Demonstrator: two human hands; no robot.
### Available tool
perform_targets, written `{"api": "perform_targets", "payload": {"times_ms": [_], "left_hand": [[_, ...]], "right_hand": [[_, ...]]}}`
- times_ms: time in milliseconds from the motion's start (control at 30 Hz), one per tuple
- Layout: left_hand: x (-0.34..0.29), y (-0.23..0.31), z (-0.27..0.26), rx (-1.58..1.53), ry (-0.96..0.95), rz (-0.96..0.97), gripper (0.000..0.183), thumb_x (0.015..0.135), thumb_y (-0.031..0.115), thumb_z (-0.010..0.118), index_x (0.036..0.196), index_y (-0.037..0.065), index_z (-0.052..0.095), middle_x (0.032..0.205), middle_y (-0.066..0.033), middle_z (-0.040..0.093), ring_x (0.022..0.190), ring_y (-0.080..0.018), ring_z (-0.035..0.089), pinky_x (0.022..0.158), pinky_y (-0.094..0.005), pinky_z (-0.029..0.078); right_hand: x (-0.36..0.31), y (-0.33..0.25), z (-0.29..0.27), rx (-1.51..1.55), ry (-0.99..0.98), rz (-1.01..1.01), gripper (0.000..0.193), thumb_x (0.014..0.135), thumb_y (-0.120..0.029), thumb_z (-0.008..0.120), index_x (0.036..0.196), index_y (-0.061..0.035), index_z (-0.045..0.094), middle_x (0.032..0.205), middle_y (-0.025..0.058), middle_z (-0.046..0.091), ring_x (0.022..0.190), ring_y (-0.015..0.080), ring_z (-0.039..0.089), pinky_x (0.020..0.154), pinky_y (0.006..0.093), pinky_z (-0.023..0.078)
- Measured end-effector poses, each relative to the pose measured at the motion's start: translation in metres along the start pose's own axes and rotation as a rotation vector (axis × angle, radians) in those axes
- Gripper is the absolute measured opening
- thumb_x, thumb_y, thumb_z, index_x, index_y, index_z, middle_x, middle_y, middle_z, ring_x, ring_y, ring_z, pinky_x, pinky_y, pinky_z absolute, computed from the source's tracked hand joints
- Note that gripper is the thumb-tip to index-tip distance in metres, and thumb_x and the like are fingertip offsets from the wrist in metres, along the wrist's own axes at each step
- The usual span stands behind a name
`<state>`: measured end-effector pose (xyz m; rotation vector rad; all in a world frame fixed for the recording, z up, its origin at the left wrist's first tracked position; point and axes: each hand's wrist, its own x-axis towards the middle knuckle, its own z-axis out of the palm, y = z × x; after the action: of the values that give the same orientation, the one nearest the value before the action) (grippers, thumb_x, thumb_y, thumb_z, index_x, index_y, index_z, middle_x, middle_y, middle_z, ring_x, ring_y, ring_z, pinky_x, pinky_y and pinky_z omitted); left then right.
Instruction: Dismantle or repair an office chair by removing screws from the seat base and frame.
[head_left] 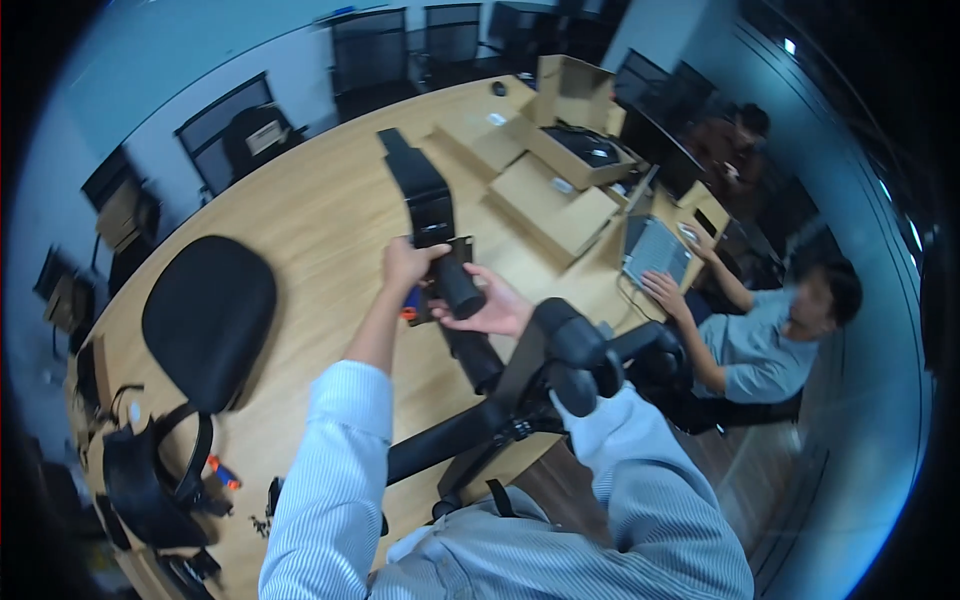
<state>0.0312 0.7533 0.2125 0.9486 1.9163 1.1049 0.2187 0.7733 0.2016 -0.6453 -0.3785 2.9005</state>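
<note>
A black office-chair assembly lies on its side across the table, with a long bent bar [420,185], a short thick cylinder [460,288] and a flat metal plate [463,248]. My left hand [408,264] grips it where the bar meets the cylinder. My right hand [495,305] is curled round the cylinder from the right, palm up. Below it a black column runs to the wheeled chair base [500,425], whose casters [570,335] stand by my right forearm. Partly hidden under my left hand is a small orange and blue object [410,304].
A black chair cushion [210,320] lies at left, with black curved chair parts [150,490] and an orange-blue tool [225,472] nearer me. Opened cardboard boxes [560,205] stand at the far right. A seated co-worker types on a laptop [657,252]; another person [730,150] sits beyond.
</note>
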Motion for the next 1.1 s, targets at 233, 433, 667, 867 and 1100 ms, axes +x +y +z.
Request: {"api": "perform_targets", "payload": {"times_ms": [233, 433, 667, 867, 1100], "left_hand": [[-0.006, 0.011, 0.003, 0.011, 0.055, -0.012, 0.028, 0.073, 0.023, 0.079, 0.079, -0.001, 0.066, 0.067, -0.0109, 0.066, 0.051, -0.0172, 0.063, 0.041, -0.0288, 0.049], [-0.004, 0.007, 0.018, -0.079, 0.019, -0.031, 0.030, 0.071, 0.023, 0.081, 0.081, -0.002, 0.068, 0.066, -0.0090, 0.065, 0.047, -0.0166, 0.061, 0.040, -0.0299, 0.048], [-0.012, 0.017, 0.009, -0.019, 0.037, -0.079, 0.039, 0.068, 0.025, 0.082, 0.091, -0.003, 0.067, 0.072, -0.0127, 0.068, 0.050, -0.0192, 0.064, 0.042, -0.0304, 0.051], [-0.016, 0.014, -0.004, 0.019, 0.045, -0.126, 0.040, 0.068, 0.027, 0.083, 0.091, -0.002, 0.067, 0.073, -0.0131, 0.068, 0.048, -0.0184, 0.063, 0.042, -0.0298, 0.051], [-0.015, 0.020, 0.001, -0.007, 0.035, -0.113, 0.039, 0.068, 0.028, 0.083, 0.089, -0.002, 0.068, 0.073, -0.0124, 0.068, 0.048, -0.0185, 0.063, 0.041, -0.0295, 0.051]], "right_hand": [[0.001, 0.014, 0.028, -0.936, 0.673, -0.472, 0.059, 0.083, -0.037, 0.061, 0.122, 0.0050, 0.046, 0.116, 0.0227, 0.054, 0.103, 0.0384, 0.055, 0.090, 0.0437, 0.047], [-0.005, 0.018, 0.027, -0.779, 0.575, -0.451, 0.057, 0.085, -0.043, 0.064, 0.120, -0.0004, 0.051, 0.110, 0.0142, 0.061, 0.097, 0.0242, 0.062, 0.079, 0.0400, 0.052], [-0.007, 0.002, -0.015, -0.169, 0.152, -0.118, 0.058, 0.090, -0.048, 0.052, 0.116, 0.0039, 0.049, 0.107, 0.0193, 0.058, 0.099, 0.0301, 0.060, 0.075, 0.0389, 0.055], [0.008, 0.034, 0.040, -1.664, 0.968, -0.720, 0.066, 0.074, -0.040, 0.075, 0.110, 0.0077, 0.048, 0.102, 0.0245, 0.058, 0.098, 0.0356, 0.058, 0.084, 0.0444, 0.048], [-0.015, 0.007, 0.013, -0.068, 0.232, -0.158, 0.066, 0.093, -0.050, 0.044, 0.122, 0.0096, 0.041, 0.106, 0.0225, 0.056, 0.097, 0.0334, 0.058, 0.079, 0.0402, 0.052]]}}
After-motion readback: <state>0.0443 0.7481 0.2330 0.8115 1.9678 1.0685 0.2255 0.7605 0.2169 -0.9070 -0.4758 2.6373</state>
